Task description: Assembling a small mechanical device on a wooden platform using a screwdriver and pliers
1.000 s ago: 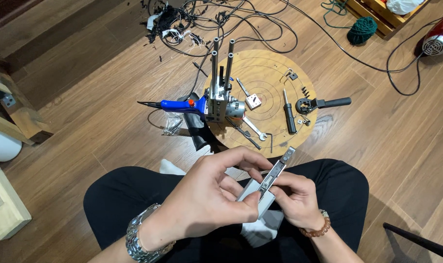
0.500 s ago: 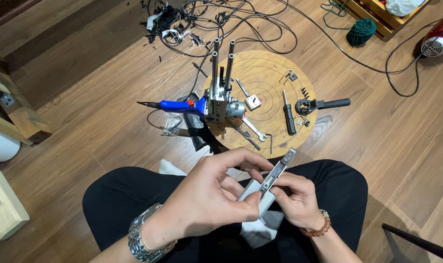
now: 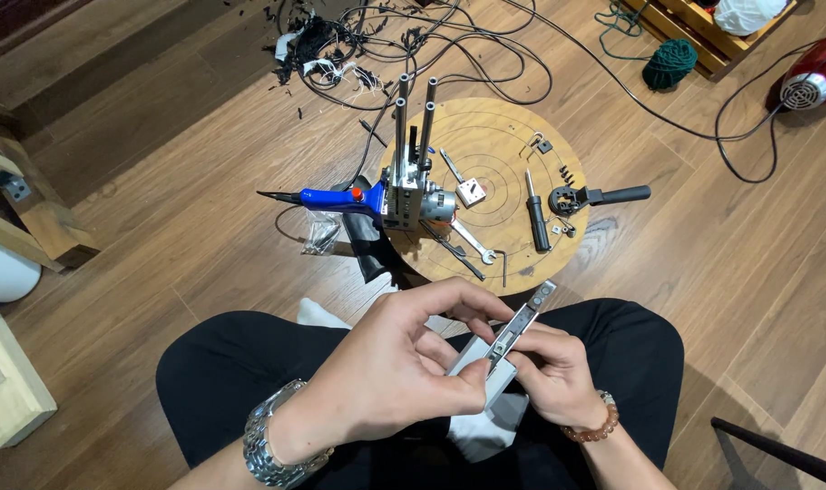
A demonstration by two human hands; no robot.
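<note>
Gripping grey metal bar [image 3: 506, 343], both hands

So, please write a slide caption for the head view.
Both hands, left hand and right hand, grip a grey metal bar.

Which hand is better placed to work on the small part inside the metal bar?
Probably the left hand: its fingers lie on top of the metal bar, while the right hand grips it from below.

Home floor workshop, wood planks [image 3: 159, 163], tangled cables [image 3: 485, 63], round tool-strewn board [image 3: 499, 150]
</note>
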